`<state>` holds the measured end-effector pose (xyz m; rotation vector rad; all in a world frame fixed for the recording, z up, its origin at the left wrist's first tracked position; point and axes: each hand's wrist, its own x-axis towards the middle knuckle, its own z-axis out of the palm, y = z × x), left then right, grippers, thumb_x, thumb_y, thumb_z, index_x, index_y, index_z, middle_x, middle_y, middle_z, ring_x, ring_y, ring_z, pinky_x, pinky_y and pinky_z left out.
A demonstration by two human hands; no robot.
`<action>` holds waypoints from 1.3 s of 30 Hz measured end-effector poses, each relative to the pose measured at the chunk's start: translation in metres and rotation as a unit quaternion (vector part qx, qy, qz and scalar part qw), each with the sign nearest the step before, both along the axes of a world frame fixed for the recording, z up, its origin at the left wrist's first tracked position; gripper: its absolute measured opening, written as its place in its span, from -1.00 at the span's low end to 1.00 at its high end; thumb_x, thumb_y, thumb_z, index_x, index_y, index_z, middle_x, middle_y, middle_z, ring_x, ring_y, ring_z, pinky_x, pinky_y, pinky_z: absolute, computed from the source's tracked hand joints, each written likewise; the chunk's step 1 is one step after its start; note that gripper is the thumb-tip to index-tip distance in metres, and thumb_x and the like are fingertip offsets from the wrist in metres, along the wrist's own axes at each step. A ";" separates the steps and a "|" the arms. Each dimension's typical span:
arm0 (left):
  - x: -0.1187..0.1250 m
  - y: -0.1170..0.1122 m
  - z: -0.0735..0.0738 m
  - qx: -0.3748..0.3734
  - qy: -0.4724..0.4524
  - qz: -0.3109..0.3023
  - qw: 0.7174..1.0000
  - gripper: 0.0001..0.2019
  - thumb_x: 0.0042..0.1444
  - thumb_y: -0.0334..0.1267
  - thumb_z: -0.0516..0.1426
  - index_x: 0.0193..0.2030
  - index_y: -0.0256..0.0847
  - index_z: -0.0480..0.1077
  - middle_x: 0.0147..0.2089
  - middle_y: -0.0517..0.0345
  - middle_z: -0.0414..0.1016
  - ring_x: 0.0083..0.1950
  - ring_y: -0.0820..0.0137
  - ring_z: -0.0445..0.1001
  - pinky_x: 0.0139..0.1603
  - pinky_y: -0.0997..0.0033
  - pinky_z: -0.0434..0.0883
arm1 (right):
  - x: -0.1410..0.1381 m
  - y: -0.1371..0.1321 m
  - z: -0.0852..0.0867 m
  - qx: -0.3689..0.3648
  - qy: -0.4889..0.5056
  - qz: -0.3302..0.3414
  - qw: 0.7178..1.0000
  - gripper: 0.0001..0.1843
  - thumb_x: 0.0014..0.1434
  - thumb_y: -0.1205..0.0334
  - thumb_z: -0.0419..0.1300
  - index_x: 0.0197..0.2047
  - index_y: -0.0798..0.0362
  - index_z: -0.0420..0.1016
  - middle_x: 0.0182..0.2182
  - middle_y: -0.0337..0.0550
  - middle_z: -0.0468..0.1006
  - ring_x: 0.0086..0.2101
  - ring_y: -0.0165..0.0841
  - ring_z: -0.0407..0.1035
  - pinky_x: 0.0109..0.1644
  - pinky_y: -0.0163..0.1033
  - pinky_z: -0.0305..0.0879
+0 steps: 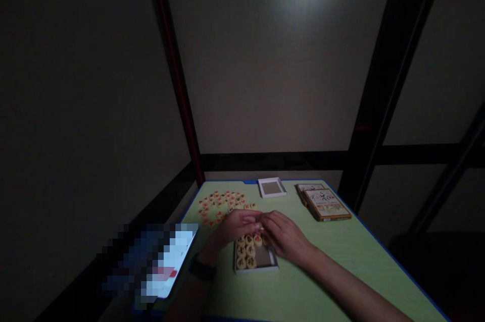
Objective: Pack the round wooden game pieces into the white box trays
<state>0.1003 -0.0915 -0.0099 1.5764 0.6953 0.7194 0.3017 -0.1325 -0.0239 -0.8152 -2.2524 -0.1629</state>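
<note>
Round pieces [250, 261] with dark or red characters sit in a shallow box [265, 258] near the middle of the table's near edge, seen from the head view. They fill the box's left part in two columns, with a red-marked one and another partly covered one further along its far end; bare brown floor shows toward its near right corner. The left hand [238, 224] reaches over the far left corner of this box, and the right hand [285, 235] over its far right side, so the boxed pieces lie just below and nearer the person than the fingers. Both hands have bent fingers, and their tips meet or nearly meet above the box; something pale shows between them, but I cannot tell whether either hand grips it. A black band [202, 267] circles the left wrist.

Loose pieces [231, 204] spread toward the table's far left corner, beyond the left hand. A pale-rimmed tray [272, 188] lies by the far edge of the table [303, 271]. Two printed boxes [328, 203] overlap by the right edge, toward the far right corner. A lit screen [181, 246], partly pixelated, stands by the left edge.
</note>
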 end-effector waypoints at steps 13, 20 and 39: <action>-0.020 0.027 0.003 0.039 -0.043 0.276 0.959 -0.58 -0.13 -0.02 0.37 -0.21 -0.30 0.53 -0.21 -0.08 0.65 -0.20 0.27 0.60 -0.28 0.42 0.45 | -0.009 -0.033 0.004 -0.224 -0.164 -0.029 0.960 -0.69 0.23 0.43 0.13 0.04 0.14 0.44 -0.15 0.08 0.57 -0.15 -0.19 0.48 -0.07 -0.20 0.39; -0.019 0.026 0.000 0.054 -0.072 0.259 0.962 -0.67 -0.13 -0.07 0.38 -0.31 -0.27 0.55 -0.24 -0.04 0.66 -0.16 0.25 0.61 -0.18 0.37 0.51 | -0.014 -0.028 0.009 -0.251 -0.189 -0.074 0.947 -0.67 0.18 0.44 0.18 0.03 0.10 0.48 0.02 0.06 0.48 -0.15 -0.24 0.49 -0.08 -0.25 0.37; -0.017 0.023 0.005 0.063 -0.071 0.247 0.964 -0.77 -0.06 -0.13 0.33 -0.36 -0.26 0.54 -0.33 0.04 0.65 -0.26 0.32 0.60 -0.26 0.43 0.50 | -0.014 -0.022 -0.007 -0.184 -0.157 -0.023 0.970 -0.83 0.12 0.50 0.15 -0.29 0.05 0.47 -0.25 -0.09 0.54 -0.22 -0.27 0.42 -0.10 -0.22 0.26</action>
